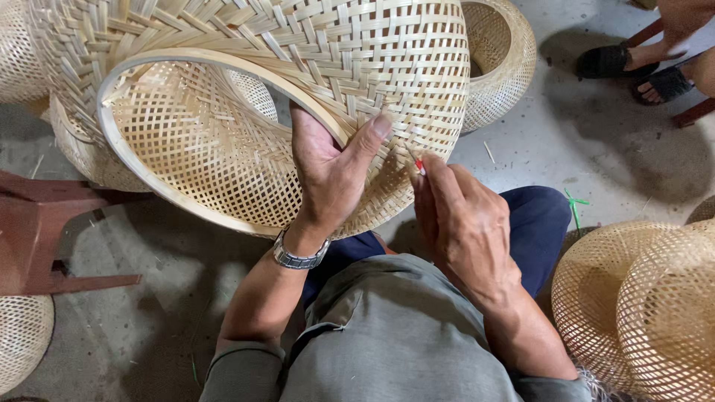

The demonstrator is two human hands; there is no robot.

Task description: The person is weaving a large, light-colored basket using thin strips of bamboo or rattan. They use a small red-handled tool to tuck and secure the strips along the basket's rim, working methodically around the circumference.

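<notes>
At the far left of the floor [596,149] I see a reddish wooden stool [45,238], with another woven basket [22,339] below it near the lower left corner. The big woven bamboo basket [223,149] lies tipped on its side over my lap, its open mouth turned toward me, which I judge keeps the rim within reach. My left hand [328,175] is closed on that rim, fingers inside and thumb pressed on the outer weave, steadying it; a metal watch [298,257] sits on the wrist. Just right of it, my right hand [462,223] pinches a small red-tipped tool [421,167] against the basket's outer wall, the grip shut tight around it. Behind, another basket [499,59] rests on the floor. At the right edge two more baskets [640,305] sit stacked, and another person's sandalled feet [640,71] show at the top right corner.
</notes>
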